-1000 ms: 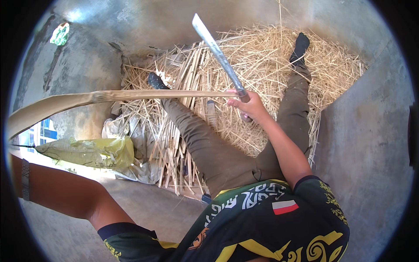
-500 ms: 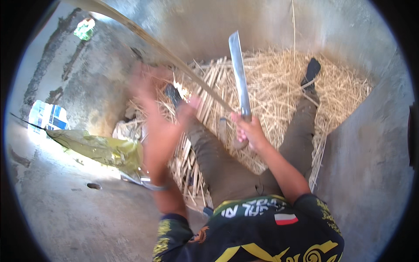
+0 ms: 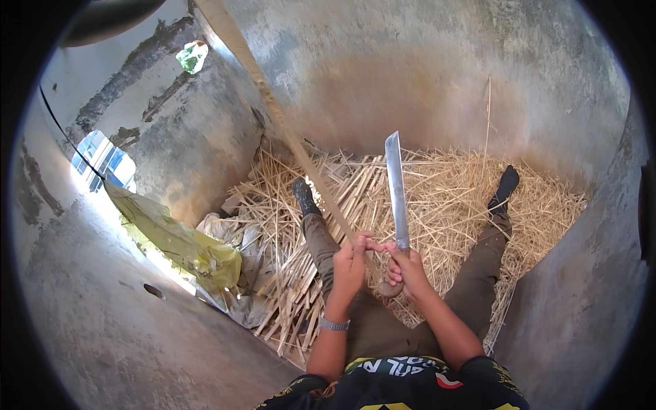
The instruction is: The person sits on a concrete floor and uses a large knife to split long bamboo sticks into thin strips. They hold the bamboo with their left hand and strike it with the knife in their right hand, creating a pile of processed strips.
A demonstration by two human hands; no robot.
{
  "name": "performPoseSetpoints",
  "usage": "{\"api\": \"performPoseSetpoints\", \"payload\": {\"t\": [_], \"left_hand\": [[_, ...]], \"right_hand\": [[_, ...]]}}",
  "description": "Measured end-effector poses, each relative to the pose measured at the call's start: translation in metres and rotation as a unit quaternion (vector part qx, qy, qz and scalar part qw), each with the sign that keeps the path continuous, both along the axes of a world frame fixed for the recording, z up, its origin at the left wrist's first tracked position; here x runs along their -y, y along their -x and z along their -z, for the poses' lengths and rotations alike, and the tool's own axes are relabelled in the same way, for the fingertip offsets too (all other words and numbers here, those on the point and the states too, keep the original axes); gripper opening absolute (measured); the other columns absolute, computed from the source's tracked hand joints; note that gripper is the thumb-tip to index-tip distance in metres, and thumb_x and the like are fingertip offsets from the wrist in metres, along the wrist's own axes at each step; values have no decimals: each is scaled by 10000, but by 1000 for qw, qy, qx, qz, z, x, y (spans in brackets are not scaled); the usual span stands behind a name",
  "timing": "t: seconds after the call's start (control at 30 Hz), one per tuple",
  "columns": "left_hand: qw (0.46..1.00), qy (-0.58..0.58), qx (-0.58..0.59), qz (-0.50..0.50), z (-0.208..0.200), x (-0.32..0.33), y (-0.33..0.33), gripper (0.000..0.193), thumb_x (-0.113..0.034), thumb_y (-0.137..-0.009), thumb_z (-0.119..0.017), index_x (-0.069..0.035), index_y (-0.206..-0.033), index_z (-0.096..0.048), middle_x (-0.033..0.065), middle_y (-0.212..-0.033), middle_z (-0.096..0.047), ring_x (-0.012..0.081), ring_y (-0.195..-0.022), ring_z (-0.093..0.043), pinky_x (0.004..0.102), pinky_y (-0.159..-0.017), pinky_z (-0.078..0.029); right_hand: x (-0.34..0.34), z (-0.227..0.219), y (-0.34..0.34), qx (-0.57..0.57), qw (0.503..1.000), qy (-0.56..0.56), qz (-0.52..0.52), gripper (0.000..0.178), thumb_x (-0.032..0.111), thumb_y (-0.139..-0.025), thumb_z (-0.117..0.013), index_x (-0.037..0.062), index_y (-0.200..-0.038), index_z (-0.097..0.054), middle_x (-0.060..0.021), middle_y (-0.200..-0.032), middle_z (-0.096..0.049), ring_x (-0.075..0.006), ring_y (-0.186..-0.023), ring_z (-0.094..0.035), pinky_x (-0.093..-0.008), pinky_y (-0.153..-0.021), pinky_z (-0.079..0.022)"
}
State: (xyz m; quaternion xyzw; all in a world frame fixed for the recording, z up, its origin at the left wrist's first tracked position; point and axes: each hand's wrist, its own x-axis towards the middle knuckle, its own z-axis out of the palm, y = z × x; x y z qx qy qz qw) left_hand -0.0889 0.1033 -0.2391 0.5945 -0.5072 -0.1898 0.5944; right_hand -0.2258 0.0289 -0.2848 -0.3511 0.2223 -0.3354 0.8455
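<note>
My right hand point(image 3: 408, 269) is wrapped round the handle of a machete point(image 3: 396, 191). Its broad, square-tipped blade points up and away from me. Close beside it, my left hand point(image 3: 350, 266) is closed on the lower end of a long, pale bamboo strip point(image 3: 280, 113). The strip slants from there up to the far left, beyond the upper edge of the view. The fingertips of both hands meet near the base of the blade. My fingers partly hide the strip's lower end.
Wood shavings point(image 3: 437, 184) and thin split sticks point(image 3: 297, 301) cover the floor around my outstretched legs. Concrete walls point(image 3: 437, 75) stand close around. A yellow-green plastic sheet point(image 3: 178, 239) hangs at the left, near a wall opening point(image 3: 106, 164).
My left hand, raised, open and blurred before, has come down to the right and closed on the bamboo strip beside my right hand. My right hand still holds the machete. The view has shifted.
</note>
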Motion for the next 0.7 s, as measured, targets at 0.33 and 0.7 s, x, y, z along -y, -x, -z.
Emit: {"api": "performPoseSetpoints", "payload": {"t": [0.33,0.7], "left_hand": [[958,114,-259,43,-47,-67,-7,556,-195,-1096,-440,-14,-1582,-239,-31,-709,-353,60,-553,-360,199,-445,-335],[975,45,-176,126,-76,-75,-16,762,-71,-957,-505,-2,-1620,-137,263,-1351,-607,241,-1198,-597,356,-1035,-427]], "right_hand": [[2,56,72,-101,989,-94,48,331,273,-922,-767,125,-875,-475,63,-558,-416,-53,-417,-406,-242,-395,-373],[29,129,71,-187,956,-226,-34,420,411,-919,-760,187,-750,-448,102,-548,-358,-33,-423,-362,-228,-420,-343]]}}
